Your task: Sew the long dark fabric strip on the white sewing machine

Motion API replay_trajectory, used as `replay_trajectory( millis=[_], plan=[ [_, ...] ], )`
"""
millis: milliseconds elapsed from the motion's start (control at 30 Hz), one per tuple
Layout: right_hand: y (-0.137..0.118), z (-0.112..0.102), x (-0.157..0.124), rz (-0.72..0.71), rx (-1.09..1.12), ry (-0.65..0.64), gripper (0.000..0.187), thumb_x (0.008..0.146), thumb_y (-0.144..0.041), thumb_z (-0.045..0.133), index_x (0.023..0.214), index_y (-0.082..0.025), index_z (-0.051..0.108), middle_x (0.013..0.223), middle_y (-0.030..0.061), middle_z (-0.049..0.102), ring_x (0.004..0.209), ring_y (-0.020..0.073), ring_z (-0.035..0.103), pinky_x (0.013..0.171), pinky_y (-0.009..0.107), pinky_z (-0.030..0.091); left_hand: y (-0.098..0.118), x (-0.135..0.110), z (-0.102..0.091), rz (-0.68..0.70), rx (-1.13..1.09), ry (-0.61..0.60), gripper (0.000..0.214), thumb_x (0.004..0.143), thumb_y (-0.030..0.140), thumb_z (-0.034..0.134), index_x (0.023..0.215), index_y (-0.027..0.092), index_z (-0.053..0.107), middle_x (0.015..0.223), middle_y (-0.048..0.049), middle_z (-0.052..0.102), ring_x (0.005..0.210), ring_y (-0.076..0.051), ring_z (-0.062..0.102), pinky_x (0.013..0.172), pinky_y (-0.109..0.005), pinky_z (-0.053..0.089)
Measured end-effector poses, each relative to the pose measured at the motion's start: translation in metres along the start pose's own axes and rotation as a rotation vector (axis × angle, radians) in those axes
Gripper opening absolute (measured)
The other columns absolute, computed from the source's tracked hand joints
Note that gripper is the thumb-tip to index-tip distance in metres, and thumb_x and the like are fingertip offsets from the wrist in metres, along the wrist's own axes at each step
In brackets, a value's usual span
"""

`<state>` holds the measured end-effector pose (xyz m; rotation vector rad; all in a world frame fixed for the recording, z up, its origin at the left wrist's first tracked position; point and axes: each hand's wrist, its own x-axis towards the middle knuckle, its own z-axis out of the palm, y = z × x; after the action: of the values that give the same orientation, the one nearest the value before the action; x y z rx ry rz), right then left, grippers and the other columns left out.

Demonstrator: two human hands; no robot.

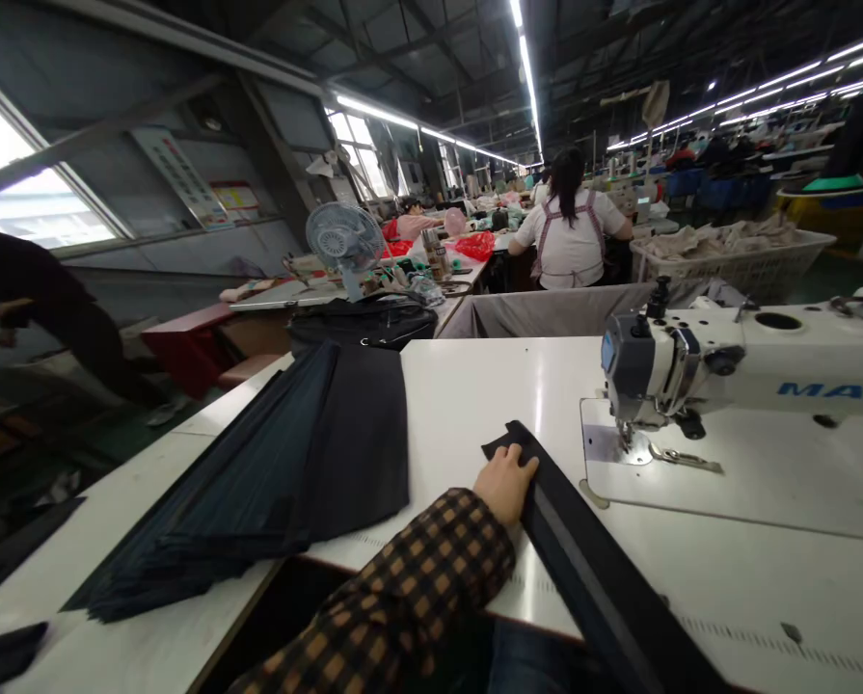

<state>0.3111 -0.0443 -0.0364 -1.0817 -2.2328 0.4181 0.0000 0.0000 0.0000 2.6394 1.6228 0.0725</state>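
left hand (507, 482): fingers curled, pinning dark strip (582, 569) end to bench (474, 395) | right hand: out of view | sewing machine (691, 371) just right of fingers, cloth stack (293, 463) left | risk: strip's tail, running off bench edge, may drag it askew

Long flat strip of woven cloth (582, 569): plain black, no pattern. Flannel sleeve (417, 588): brown-and-black check with orange-tan squares. Fanned stack of cut cloth panels (279, 472): black, perhaps very dark navy, as the shade is hard to judge in this light.

Glossy worktable top (474, 386): white. Industrial sewing machine (749, 366): white body, grey head plate, blue lettering.

Farther off, small desk fan (344, 236): white. Crumpled plastic bag (474, 246): red. Seated co-worker's short-sleeved shirt (568, 231): white.
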Motion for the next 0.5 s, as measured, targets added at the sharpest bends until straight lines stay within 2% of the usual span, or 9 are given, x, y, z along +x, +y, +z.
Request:
replay_trajectory(
  millis=[33,100,167,300,400,500],
  plan=[
    [-0.003,0.007,0.008,-0.011,0.006,-0.011,0.023,0.087,-0.041,0.043,0.107,-0.034,0.051,0.105,0.0039,0.054,0.095,0.0181,0.052,0.068,0.029,0.048,0.01,0.003,0.004,-0.03,-0.008,0.025,0.03,0.082,0.013,0.039,0.109,0.017,0.052,0.107,-0.0136,0.052,0.1,-0.025,0.051,0.084,-0.041,0.045],
    [-0.012,0.022,0.014,-0.014,0.017,-0.023,0.015,0.084,-0.036,0.049,0.098,-0.034,0.055,0.106,0.0022,0.054,0.095,0.0171,0.052,0.068,0.027,0.048,0.035,0.001,0.014,-0.044,-0.034,0.065,0.028,0.084,0.021,0.038,0.109,0.016,0.05,0.112,-0.0135,0.048,0.105,-0.024,0.048,0.088,-0.039,0.044],
    [-0.026,0.034,0.006,0.01,0.02,-0.029,0.015,0.085,-0.034,0.049,0.097,-0.031,0.057,0.111,0.0013,0.052,0.092,0.0149,0.053,0.068,0.024,0.047,0.062,-0.007,0.027,-0.022,-0.098,0.104,0.029,0.083,0.027,0.042,0.11,0.016,0.048,0.118,-0.0137,0.044,0.113,-0.024,0.042,0.094,-0.038,0.041],
    [-0.049,0.046,-0.017,0.104,0.018,-0.023,0.019,0.084,-0.037,0.049,0.098,-0.028,0.057,0.104,0.003,0.055,0.085,0.0151,0.054,0.064,0.026,0.049,0.105,-0.02,0.045,0.035,-0.311,0.168,0.033,0.077,0.022,0.05,0.11,0.016,0.046,0.125,-0.0137,0.04,0.121,-0.026,0.033,0.097,-0.04,0.039],
    [-0.035,0.039,-0.005,0.236,0.046,0.038,0.024,0.086,-0.033,0.043,0.106,-0.024,0.052,0.097,0.0032,0.056,0.079,0.0153,0.055,0.062,0.027,0.05,0.122,-0.019,0.047,0.043,-0.36,0.148,0.038,0.072,0.014,0.052,0.11,0.016,0.046,0.13,-0.0125,0.036,0.122,-0.027,0.032,0.096,-0.04,0.041],
    [-0.002,0.029,0.028,0.318,0.089,0.082,0.029,0.085,-0.032,0.042,0.111,-0.02,0.048,0.106,0.0061,0.051,0.087,0.0151,0.053,0.072,0.028,0.048,0.128,-0.014,0.043,0.067,-0.358,0.128,0.037,0.07,0.015,0.053,0.107,0.016,0.048,0.136,-0.009,0.03,0.122,-0.026,0.032,0.097,-0.039,0.039]
  ],
)
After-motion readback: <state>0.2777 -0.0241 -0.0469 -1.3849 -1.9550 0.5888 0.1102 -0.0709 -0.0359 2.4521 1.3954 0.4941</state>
